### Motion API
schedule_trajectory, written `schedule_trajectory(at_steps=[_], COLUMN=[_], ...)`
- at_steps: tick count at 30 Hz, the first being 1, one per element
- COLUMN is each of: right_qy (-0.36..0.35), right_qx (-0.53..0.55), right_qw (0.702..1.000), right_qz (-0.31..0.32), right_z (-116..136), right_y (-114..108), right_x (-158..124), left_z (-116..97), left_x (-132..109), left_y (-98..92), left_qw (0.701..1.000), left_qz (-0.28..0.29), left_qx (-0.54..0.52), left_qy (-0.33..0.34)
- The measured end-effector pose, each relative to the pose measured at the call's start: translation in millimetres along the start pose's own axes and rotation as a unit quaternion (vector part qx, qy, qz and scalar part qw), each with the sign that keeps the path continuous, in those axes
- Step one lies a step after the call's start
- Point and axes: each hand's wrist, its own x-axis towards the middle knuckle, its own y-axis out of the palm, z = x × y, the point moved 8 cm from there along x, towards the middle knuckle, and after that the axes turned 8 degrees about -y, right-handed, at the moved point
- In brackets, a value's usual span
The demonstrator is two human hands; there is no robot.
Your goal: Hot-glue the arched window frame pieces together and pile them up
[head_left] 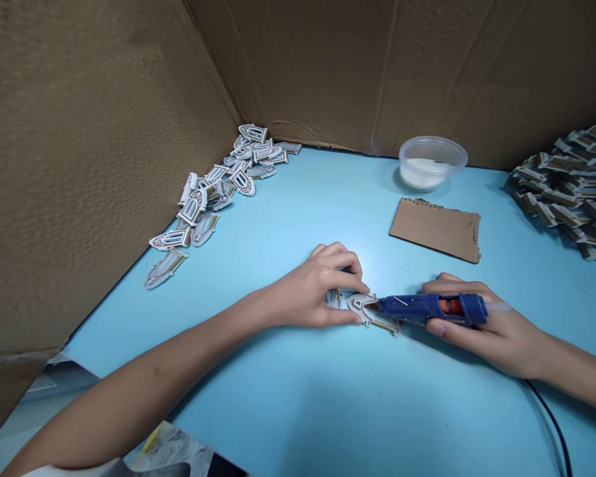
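Near the middle of the table, my left hand [335, 288] steadies a small white-and-gold arched piece [383, 322] between thumb and index finger. A second small piece [333, 299] shows under the curl of that hand, partly hidden by the fingers. My right hand [491, 331] is wrapped around a blue hot glue gun [412, 308] with a glue stick [499, 306] poking out of its back. Its nozzle points left and sits right at the arched piece; whether it touches, I cannot tell.
Similar arched pieces [241, 180] lie heaped at the back left. A clear plastic tub [433, 154] of white material and a cardboard scrap [436, 228] are at the back. Stacked pieces [576, 185] stand far right. Cardboard walls [318, 66] enclose the blue table [298, 397]. A black cord [556, 424] trails front right.
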Motion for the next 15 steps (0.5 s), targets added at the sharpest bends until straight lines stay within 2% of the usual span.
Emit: schedule_trajectory(at_steps=[15], right_qy=[0.025], right_qx=[0.033], right_qw=[0.999], right_qz=[0.005], right_z=[-1.7], right_y=[0.5], right_x=[0.1], left_z=[0.5], left_x=[0.3], left_y=[0.4], left_qw=[1.000], left_qz=[0.002], left_qx=[0.002], left_qy=[-0.003])
